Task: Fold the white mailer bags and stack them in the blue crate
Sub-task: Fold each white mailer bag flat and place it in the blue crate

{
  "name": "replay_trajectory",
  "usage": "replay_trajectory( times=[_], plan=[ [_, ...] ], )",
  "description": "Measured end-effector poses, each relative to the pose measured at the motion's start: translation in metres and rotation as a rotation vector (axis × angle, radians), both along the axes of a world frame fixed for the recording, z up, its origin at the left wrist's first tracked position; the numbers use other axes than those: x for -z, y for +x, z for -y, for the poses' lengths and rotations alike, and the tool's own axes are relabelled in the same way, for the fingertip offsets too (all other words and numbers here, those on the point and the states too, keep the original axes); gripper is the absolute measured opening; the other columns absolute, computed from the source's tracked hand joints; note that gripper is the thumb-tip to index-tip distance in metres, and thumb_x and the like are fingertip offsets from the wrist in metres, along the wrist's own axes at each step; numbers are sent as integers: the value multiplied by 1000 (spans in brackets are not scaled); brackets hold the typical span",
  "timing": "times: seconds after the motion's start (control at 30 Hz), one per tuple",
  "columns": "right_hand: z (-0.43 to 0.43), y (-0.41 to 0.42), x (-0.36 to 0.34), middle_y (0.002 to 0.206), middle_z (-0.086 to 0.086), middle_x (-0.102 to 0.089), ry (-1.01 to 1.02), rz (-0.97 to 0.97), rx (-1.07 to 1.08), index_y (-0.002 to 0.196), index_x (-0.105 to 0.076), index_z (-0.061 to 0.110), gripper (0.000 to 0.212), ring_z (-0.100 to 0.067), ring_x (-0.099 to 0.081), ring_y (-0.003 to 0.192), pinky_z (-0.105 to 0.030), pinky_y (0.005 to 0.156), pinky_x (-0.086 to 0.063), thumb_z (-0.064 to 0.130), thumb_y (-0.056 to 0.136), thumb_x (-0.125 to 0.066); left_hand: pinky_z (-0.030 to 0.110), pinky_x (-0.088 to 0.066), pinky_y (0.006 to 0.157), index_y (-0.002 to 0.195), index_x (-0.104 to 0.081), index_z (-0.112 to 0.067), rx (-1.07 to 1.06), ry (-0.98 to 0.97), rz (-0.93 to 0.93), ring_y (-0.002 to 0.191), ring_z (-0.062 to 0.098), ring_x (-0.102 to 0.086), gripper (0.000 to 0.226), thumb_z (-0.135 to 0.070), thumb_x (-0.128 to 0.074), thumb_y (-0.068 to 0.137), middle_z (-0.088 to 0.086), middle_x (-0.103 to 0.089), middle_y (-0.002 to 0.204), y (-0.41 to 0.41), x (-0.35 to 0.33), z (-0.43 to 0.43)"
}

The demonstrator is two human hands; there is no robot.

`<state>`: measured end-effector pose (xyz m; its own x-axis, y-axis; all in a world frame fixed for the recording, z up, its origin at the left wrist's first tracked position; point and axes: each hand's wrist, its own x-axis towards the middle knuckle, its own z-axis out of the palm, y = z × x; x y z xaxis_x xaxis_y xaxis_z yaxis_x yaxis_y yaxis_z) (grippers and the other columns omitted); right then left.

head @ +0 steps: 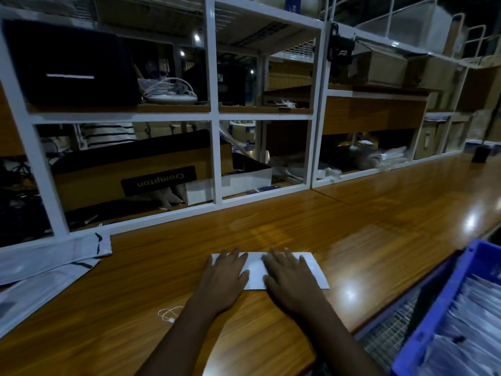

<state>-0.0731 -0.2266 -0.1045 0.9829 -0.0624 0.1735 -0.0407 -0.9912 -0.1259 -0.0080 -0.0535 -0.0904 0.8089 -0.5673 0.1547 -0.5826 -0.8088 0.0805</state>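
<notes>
White mailer bag (256, 268), under flat fingers (232, 258)

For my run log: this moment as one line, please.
left hand, right hand: flat on bag | bag: on table | crate: at right, part full

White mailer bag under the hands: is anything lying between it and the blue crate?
Nothing visible. The white mailer bag lies flat under the left hand and right hand; only bare wooden table separates it from the blue crate at the right.
</notes>
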Motion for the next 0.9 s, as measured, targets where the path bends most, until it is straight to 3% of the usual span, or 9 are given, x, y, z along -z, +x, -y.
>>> replay_trajectory(
  times=[0.1, 0.17, 0.23, 0.37, 0.47, 0.63, 0.7, 0.77, 0.9],
  plan=[
    [2, 5, 3, 169, 1, -4, -2, -92, -46, 160, -10, 28, 95, -28, 0, 154, -57, 120, -2, 66, 77, 18, 48, -4, 122, 158, -10, -28, 52, 24, -79, 152, 20, -5, 56, -44, -24, 107, -4, -7, 166, -6, 3, 8],
    [5, 8, 8, 169, -1, 0, -34, -104, -56, 160, -11, 28, 127, -30, 2, 154, -60, 120, -1, 79, 57, 42, 48, -2, 122, 158, -5, -31, 47, 53, -95, 152, 21, -2, 57, -47, -23, 106, -6, -3, 166, -4, 6, 10],
    [7, 11, 10, 169, 0, 3, -48, -126, -45, 160, -4, 31, 141, -31, 5, 154, -59, 120, 1, 81, 39, 48, 48, -3, 121, 157, -3, -36, 40, 69, -92, 152, 23, -2, 59, -53, -22, 104, -7, -2, 166, 1, 9, 8],
    [7, 13, 11, 168, 0, 8, -30, -130, -25, 159, 6, 36, 128, -33, 9, 153, -59, 119, 3, 84, 46, 42, 49, -3, 121, 154, -1, -46, 21, 90, -102, 152, 29, -3, 60, -62, -22, 100, -5, -3, 166, 9, 11, 4],
    [7, 12, 11, 168, 0, 9, -35, -133, -7, 159, 6, 36, 132, -33, 10, 153, -60, 119, 3, 85, 42, 44, 49, -2, 122, 153, 0, -49, 7, 87, -119, 151, 31, -1, 61, -66, -22, 98, -5, -3, 166, 9, 10, 3],
    [7, 9, 8, 168, -2, 4, -29, -155, 52, 158, -4, 40, 101, -42, 7, 152, -64, 117, 3, 75, 65, 9, 47, 0, 121, 153, -1, -51, -36, 67, -160, 151, 35, 4, 65, -70, -25, 96, -8, 0, 166, 5, 7, 1],
    [9, 5, 9, 168, -7, -1, -99, -131, 99, 153, -20, 39, 77, -50, 1, 149, -69, 116, -4, 69, 85, -1, 49, -1, 121, 153, -1, -51, -68, 53, -201, 150, 38, 7, 71, -75, -27, 91, -8, 2, 166, 5, 6, -1],
    [9, 3, 9, 168, -9, -3, -96, -123, 176, 154, -21, 36, 57, -53, 0, 148, -68, 115, -7, 58, 101, -14, 50, -1, 120, 153, 0, -51, -97, 48, -232, 149, 40, 10, 78, -81, -28, 87, -6, 5, 166, 7, 4, -4],
    [7, 5, 7, 168, -9, -2, 18, -130, 270, 159, -9, 34, 65, -48, 2, 150, -64, 117, -3, 60, 100, -18, 51, -1, 121, 154, -1, -46, -115, 55, -214, 151, 36, 7, 99, -94, -7, 68, 2, 5, 166, 5, 4, -6]
  ],
)
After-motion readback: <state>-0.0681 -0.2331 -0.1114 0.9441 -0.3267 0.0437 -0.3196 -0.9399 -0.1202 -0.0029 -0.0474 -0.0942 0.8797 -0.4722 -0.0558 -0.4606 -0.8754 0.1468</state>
